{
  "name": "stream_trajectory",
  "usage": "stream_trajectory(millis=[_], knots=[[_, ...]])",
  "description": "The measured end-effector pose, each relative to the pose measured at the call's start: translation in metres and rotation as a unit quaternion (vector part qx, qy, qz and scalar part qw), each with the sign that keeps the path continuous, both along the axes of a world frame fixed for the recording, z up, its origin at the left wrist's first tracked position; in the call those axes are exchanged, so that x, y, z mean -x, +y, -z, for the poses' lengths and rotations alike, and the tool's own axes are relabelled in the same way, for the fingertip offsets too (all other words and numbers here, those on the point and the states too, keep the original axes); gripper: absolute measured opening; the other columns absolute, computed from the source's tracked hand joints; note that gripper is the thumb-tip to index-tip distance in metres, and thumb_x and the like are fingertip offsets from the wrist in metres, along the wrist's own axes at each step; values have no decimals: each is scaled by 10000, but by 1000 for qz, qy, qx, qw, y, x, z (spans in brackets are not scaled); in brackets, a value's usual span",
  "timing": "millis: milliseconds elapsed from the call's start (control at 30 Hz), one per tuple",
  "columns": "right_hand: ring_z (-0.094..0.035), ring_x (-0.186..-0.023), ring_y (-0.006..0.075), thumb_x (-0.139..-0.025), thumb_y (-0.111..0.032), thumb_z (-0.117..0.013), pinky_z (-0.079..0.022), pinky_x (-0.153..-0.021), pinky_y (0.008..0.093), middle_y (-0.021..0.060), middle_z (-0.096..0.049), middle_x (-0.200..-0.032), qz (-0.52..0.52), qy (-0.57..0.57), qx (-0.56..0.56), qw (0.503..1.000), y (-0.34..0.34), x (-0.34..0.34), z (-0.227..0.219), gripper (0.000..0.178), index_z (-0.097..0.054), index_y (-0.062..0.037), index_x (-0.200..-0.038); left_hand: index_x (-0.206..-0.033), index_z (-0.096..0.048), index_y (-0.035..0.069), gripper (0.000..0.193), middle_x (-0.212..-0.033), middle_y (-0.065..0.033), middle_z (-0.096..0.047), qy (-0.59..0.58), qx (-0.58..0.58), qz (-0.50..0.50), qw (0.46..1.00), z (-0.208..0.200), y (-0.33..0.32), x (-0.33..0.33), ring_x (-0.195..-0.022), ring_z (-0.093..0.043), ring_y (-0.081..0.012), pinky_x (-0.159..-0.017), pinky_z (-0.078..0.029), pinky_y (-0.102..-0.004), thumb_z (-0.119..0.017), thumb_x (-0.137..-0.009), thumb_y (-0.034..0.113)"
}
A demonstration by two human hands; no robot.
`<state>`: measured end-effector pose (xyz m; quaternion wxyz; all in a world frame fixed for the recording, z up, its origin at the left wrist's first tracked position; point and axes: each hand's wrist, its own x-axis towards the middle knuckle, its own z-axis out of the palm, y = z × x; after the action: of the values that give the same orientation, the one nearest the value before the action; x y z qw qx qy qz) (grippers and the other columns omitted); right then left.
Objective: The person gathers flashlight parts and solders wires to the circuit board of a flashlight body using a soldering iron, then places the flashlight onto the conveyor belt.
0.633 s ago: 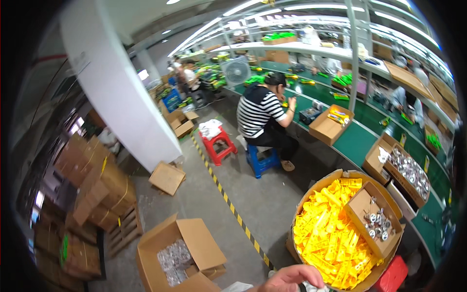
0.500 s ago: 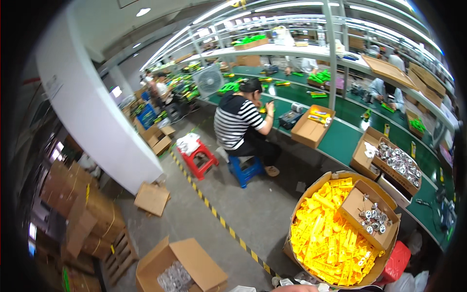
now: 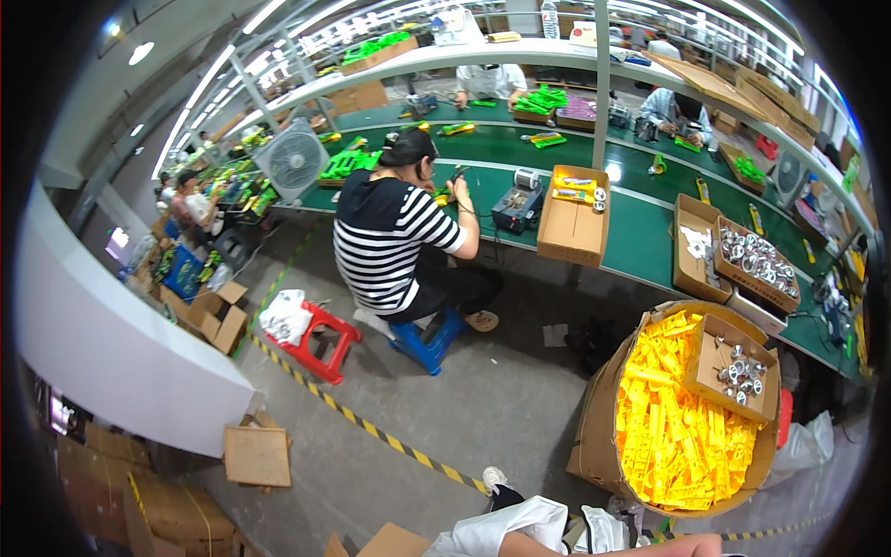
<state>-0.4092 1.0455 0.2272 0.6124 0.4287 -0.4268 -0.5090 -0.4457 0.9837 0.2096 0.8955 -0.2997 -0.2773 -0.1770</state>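
At the bottom edge my left arm shows in a loose white sleeve (image 3: 520,524), and the hand is cut off below the picture. Farther right lies a strip of bare skin (image 3: 687,547), perhaps my right hand or forearm; no fingers can be made out. Just beyond it stands a big cardboard carton (image 3: 594,436) full of yellow plastic parts (image 3: 677,446). On those parts rests a shallow cardboard box (image 3: 710,357) holding several shiny round metal pieces on thin stems (image 3: 742,373). Neither arm visibly touches the carton. My shoe (image 3: 495,479) is near the striped floor tape.
A person in a striped top (image 3: 390,237) sits on a blue stool (image 3: 432,345) at the green workbench (image 3: 640,265). Left of them is a red stool (image 3: 320,348). A white pillar (image 3: 130,306), cartons (image 3: 176,506) and a flat cardboard piece (image 3: 258,455) occupy the left.
My view has swung to the right and nearer the bench. The open carton of clear pieces has mostly dropped out of view; my white sleeve and shoe have come into it.
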Motion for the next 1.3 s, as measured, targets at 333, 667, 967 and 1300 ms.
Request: stream_trajectory(millis=[333, 667, 967, 1300], knots=[[-529, -725, 190, -794, -207, -505, -397, -704, 287, 126, -552, -805, 91, 555, 676, 476, 2, 150, 271, 219, -540, 7, -832, -720, -432, 37, 341, -549, -12, -415, -83, -196, 63, 975, 38, 166, -62, -531, -389, -106, -499, -330, -219, -384, -872, 339], [-577, -675, 247, -747, -231, -521, -442, -638, 335, 158, -587, -742, 4, 786, 589, -187, -142, 206, 414, 242, -576, 3, -777, -831, -478, 91, 236, -729, -33, -484, 438, -603, -57, 664, 230, 324, -27, -680, -431, -127, -622, -360, -265, -457, -809, 325], [-566, -810, 342, -709, -265, -514, -450, -697, 373, 205, -585, -790, -145, 670, 529, -500, -168, 225, 491, 251, -611, -41, -772, -615, -477, 147, 210, -473, 27, -454, 763, -559, 181, 267, 433, 469, 227, -367, -383, -134, -379, -340, -275, -374, -766, 249], [-548, -761, 354, -694, -169, -512, -438, -672, 399, 197, -569, -762, -214, 822, 340, -404, -165, 252, 618, 161, -575, -26, -734, -894, -548, 10, 153, -802, -62, -576, -39, -973, 163, 161, 512, 309, 3, -722, -522, -115, -653, -410, -230, -471, -806, 109]])
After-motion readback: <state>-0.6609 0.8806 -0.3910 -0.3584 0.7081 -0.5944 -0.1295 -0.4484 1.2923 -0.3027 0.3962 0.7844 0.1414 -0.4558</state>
